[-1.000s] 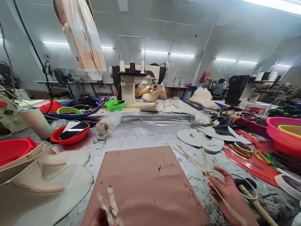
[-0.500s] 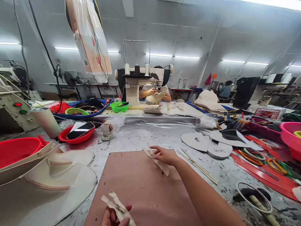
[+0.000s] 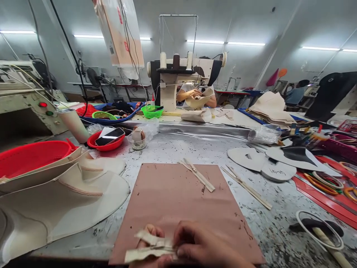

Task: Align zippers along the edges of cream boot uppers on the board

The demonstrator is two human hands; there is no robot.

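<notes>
Low in the head view, a cream zipper (image 3: 152, 247) lies sideways between my two hands, its near end split into two tapes. My left hand (image 3: 154, 231) is closed around it from behind and below, partly hidden by the tape. From the right, my right hand (image 3: 198, 243) pinches the zipper's other end; that end is covered by the fingers. Beneath both hands is a brown board (image 3: 173, 197). A second cream zipper (image 3: 198, 175) rests at the board's far edge, touched by neither hand. Further zippers (image 3: 248, 188) lie on the table right of the board.
Cream curved panels (image 3: 83, 204) and a red basin (image 3: 33, 158) occupy the left. A red bowl (image 3: 111, 143) holds a phone. White templates (image 3: 279, 171), scissors (image 3: 320, 184) and a white ring (image 3: 320, 242) lie right. Beyond, a person works at a sewing machine (image 3: 170, 89).
My right hand has let go of the far zipper, leaving it on the board, and has come back to grip the zipper in my left hand. The view has shifted.
</notes>
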